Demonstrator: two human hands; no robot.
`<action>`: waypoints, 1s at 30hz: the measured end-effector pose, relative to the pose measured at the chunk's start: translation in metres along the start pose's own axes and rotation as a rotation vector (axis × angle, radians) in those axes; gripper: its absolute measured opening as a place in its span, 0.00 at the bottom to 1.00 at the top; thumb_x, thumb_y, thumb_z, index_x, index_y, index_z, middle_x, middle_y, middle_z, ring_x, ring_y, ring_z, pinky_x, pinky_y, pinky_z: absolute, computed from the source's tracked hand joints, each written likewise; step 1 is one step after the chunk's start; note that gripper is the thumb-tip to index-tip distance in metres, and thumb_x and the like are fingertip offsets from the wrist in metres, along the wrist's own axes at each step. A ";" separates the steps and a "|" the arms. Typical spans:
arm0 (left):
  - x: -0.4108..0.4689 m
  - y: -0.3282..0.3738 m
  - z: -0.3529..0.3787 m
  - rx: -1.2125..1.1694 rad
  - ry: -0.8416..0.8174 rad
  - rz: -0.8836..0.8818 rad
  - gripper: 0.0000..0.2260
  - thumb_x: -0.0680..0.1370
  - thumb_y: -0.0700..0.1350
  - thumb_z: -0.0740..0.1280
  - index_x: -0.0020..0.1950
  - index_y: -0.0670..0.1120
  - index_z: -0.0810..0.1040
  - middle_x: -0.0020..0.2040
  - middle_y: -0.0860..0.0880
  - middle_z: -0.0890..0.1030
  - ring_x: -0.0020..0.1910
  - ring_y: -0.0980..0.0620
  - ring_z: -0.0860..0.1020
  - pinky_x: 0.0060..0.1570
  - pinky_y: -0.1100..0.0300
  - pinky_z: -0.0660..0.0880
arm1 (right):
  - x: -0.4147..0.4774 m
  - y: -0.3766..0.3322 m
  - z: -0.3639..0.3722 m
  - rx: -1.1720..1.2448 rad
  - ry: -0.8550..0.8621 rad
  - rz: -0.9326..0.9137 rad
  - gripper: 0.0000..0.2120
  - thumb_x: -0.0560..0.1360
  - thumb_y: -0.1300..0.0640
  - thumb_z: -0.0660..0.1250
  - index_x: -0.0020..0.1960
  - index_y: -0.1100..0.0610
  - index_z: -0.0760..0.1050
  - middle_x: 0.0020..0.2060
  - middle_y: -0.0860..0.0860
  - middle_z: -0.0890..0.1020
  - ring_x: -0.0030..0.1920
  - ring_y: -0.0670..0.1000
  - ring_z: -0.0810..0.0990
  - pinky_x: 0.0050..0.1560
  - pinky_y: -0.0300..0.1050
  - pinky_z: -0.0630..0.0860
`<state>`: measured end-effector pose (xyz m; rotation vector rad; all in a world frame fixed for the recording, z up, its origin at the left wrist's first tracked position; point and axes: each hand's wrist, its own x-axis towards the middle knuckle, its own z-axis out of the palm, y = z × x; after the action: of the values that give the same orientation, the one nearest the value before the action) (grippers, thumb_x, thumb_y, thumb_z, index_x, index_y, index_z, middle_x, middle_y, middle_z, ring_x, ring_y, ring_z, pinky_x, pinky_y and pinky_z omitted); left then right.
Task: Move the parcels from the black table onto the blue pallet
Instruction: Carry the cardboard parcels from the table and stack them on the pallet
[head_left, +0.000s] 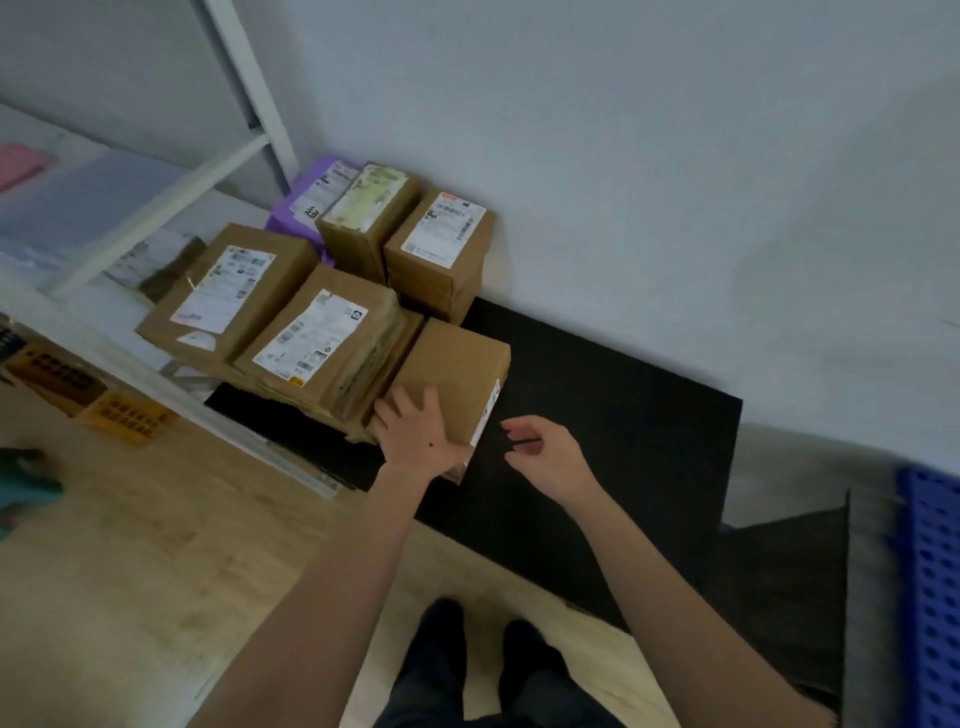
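Several brown cardboard parcels stand on the black table (613, 395) at its left end, against the wall. The nearest one is a plain brown parcel (457, 364) with a label on its right side. My left hand (415, 431) rests flat on its near top, fingers spread. To the right of that parcel my right hand (550, 457) hovers over the table with loosely curled fingers, holding nothing. Other parcels: a large labelled parcel (322, 343), another behind it (228, 291), two tall ones (441, 244) (366, 213), and a purple bag (306, 202). The blue pallet (930, 571) shows at the right edge.
A white shelf rack (156, 208) stands left of the table, with yellow crates (124, 415) under it. Wooden floor lies in front. My feet in dark shoes (483, 654) are at the bottom. A dark mat (789, 582) lies between the table and the pallet.
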<state>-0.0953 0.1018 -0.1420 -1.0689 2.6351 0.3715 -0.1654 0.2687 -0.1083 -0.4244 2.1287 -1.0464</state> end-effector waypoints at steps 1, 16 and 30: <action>0.003 -0.001 -0.001 0.000 0.003 -0.004 0.46 0.63 0.66 0.72 0.70 0.53 0.48 0.72 0.36 0.50 0.71 0.30 0.54 0.69 0.37 0.56 | 0.001 0.001 -0.001 0.012 0.022 0.034 0.22 0.74 0.64 0.69 0.64 0.48 0.75 0.57 0.46 0.77 0.55 0.44 0.78 0.54 0.40 0.75; 0.016 0.002 -0.017 0.024 -0.142 -0.055 0.61 0.58 0.71 0.72 0.71 0.61 0.27 0.71 0.31 0.42 0.71 0.28 0.53 0.67 0.35 0.57 | 0.009 -0.017 0.010 0.073 0.166 0.103 0.20 0.75 0.60 0.69 0.64 0.46 0.74 0.53 0.43 0.76 0.48 0.39 0.76 0.48 0.38 0.73; 0.009 0.009 -0.071 -1.117 -0.507 0.104 0.56 0.55 0.63 0.79 0.76 0.61 0.49 0.72 0.48 0.64 0.64 0.46 0.67 0.63 0.40 0.68 | -0.020 0.002 -0.016 0.530 0.249 0.240 0.34 0.73 0.45 0.71 0.75 0.47 0.62 0.69 0.52 0.71 0.64 0.54 0.73 0.60 0.53 0.74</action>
<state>-0.1192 0.0782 -0.0775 -0.8665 1.9246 1.9664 -0.1630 0.2903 -0.0942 0.2189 1.9395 -1.5126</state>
